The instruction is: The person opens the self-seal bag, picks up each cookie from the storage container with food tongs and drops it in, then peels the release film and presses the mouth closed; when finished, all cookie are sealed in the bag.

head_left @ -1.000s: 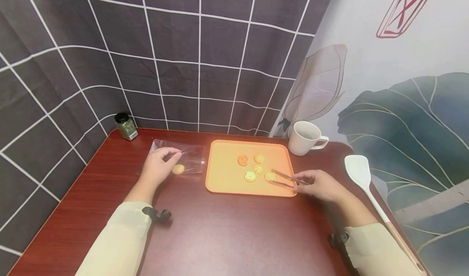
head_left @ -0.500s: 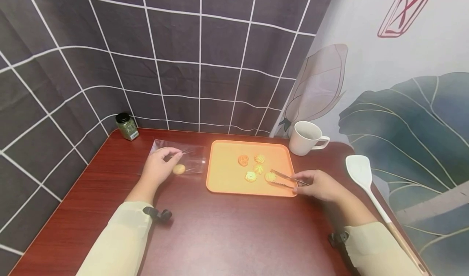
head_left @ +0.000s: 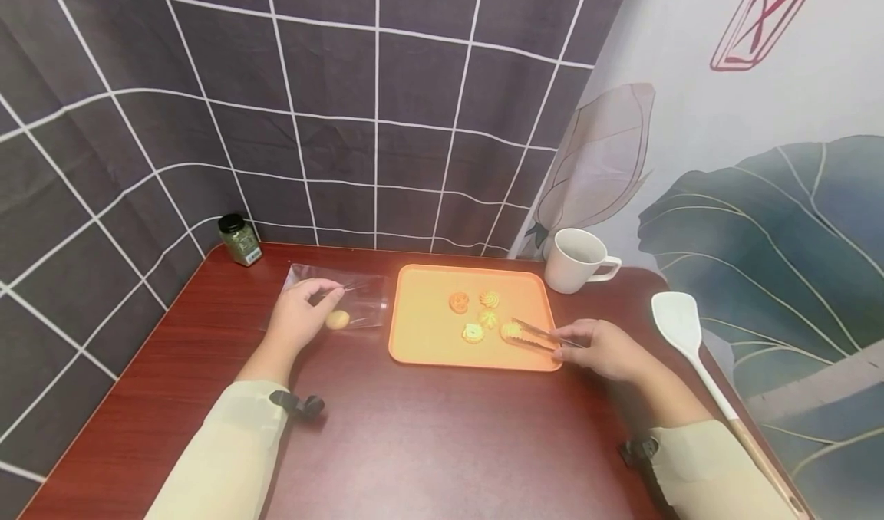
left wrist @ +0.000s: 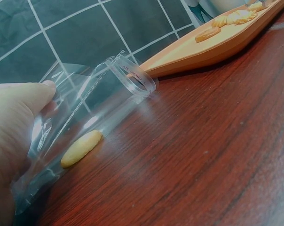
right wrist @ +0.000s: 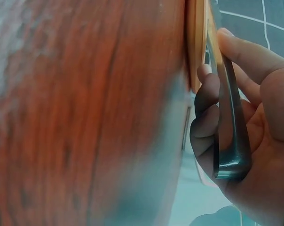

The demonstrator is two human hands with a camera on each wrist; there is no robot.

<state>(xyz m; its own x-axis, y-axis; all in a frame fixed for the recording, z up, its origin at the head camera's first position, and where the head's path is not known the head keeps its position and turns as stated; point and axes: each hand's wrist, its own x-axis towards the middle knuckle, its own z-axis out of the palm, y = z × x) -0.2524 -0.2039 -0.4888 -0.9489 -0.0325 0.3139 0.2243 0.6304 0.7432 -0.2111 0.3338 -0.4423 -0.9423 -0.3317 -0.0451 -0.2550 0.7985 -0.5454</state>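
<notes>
At the left of the head view, my left hand (head_left: 301, 310) pinches the upper film of a clear plastic bag (head_left: 369, 294) that lies on the table. One pale oval cookie (left wrist: 82, 148) is inside it, and the bag's mouth (left wrist: 132, 77) gapes toward the orange tray (head_left: 421, 328). My right hand (head_left: 604, 349) grips metal tongs (head_left: 542, 343) over the tray's right edge. Their tips stand on either side of a round cookie (head_left: 511, 330) on the tray. Several other cookies lie left of it, among them a pretzel-shaped one (head_left: 459, 302) and a ring-shaped one (head_left: 473, 333).
A white mug (head_left: 575, 261) stands behind the tray's right corner. A white spatula (head_left: 680, 324) with a wooden handle lies along the table's right side. At the back left is a jar (head_left: 239, 240) with a black lid, near the tiled-pattern curtain (head_left: 338, 144).
The tongs' arms have drawn slightly closer together about the round cookie. My left hand and the bag have stayed in place.
</notes>
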